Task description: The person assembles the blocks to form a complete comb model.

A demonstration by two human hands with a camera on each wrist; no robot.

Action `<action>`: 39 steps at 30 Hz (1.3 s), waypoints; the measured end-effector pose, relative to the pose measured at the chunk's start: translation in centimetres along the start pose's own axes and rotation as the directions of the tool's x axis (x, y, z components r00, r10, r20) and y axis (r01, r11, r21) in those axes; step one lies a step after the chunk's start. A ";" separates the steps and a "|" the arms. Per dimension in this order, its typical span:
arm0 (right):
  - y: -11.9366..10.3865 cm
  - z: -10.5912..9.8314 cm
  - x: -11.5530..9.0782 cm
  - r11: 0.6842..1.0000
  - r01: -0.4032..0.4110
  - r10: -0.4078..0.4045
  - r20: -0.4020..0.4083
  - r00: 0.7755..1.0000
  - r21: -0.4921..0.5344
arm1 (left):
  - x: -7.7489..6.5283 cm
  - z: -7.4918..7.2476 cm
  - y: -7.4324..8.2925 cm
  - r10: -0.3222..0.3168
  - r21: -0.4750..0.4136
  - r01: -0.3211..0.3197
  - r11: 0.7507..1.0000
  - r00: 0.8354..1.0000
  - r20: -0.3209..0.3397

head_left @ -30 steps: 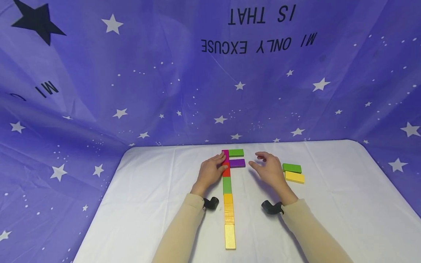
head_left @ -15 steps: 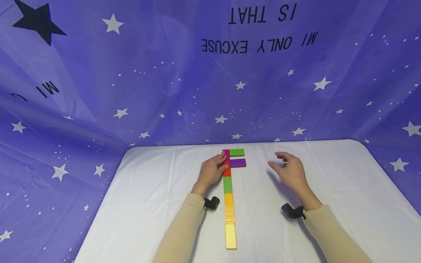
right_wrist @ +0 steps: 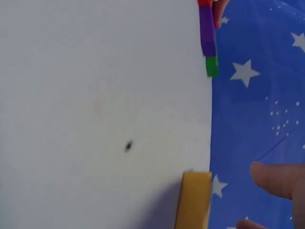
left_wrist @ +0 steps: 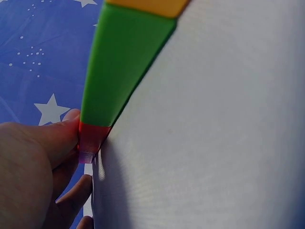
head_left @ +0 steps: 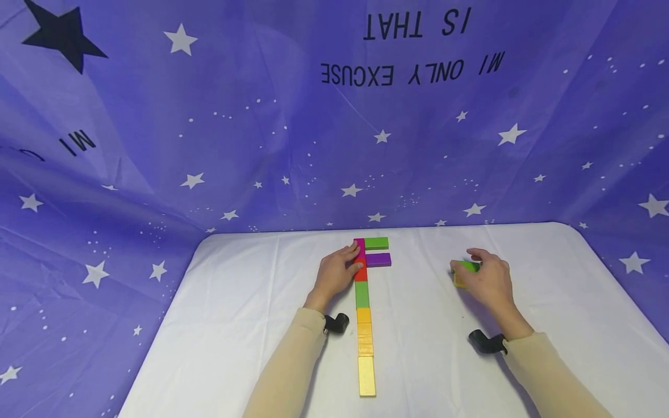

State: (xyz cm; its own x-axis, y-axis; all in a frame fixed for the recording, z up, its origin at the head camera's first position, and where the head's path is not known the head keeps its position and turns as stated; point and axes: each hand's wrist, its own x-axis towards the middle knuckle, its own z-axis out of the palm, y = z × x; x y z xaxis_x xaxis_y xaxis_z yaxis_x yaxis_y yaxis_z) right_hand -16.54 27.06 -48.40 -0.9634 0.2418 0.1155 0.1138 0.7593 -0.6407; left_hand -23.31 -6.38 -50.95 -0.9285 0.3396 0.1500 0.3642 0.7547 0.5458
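A straight line of wooden blocks runs away from the body: pale yellow, orange ones, green, red and magenta. My left hand rests against the far end from the left, thumb on the red block and fingers on the magenta one. From that end a light green block and a purple block stick out to the right. My right hand hovers with thumb and fingers spread over a loose green block and yellow block, partly hiding them.
White cloth covers the table. Behind its far edge hangs a purple curtain with stars and upside-down lettering. A black wrist mount sits by the left cuff, another by the right.
My right hand has moved rightward from near the purple block to the loose green and yellow blocks. The left hand and the line of blocks stay as they were.
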 end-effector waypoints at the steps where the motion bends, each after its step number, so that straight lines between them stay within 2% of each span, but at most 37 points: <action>1: 0.2 0.0 0.0 1.000 -0.011 0.011 0.001 1.000 -0.013 | 0.0 0.0 0.0 -0.001 -0.001 0.001 1.000 1.000 0.001; 9: 1.6 -0.2 0.1 0.995 -0.074 0.077 0.041 0.996 -0.073 | 0.0 0.1 0.0 0.001 -0.010 -0.001 1.000 1.000 -0.008; 16: 1.6 0.1 0.4 0.983 -0.131 0.146 0.111 0.983 -0.130 | 0.0 0.2 0.0 -0.001 -0.011 0.001 1.000 1.000 -0.012; 24: 1.5 0.4 0.8 0.979 -0.082 0.106 0.127 0.986 -0.186 | 0.0 0.0 0.0 -0.012 -0.015 0.012 1.000 1.000 0.001; 39: 1.0 0.7 1.0 0.978 -0.084 0.110 0.129 0.986 -0.194 | 0.0 0.0 0.1 -0.009 -0.010 0.009 1.000 1.000 0.001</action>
State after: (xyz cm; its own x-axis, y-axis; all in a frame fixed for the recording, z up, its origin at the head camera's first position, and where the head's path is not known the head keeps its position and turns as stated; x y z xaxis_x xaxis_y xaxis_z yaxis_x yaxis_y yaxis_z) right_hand -17.53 27.63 -49.51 -0.9683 0.2440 -0.0540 0.2387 0.8390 -0.4890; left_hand -23.28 -6.28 -50.90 -0.9315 0.3339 0.1441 0.3555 0.7521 0.5550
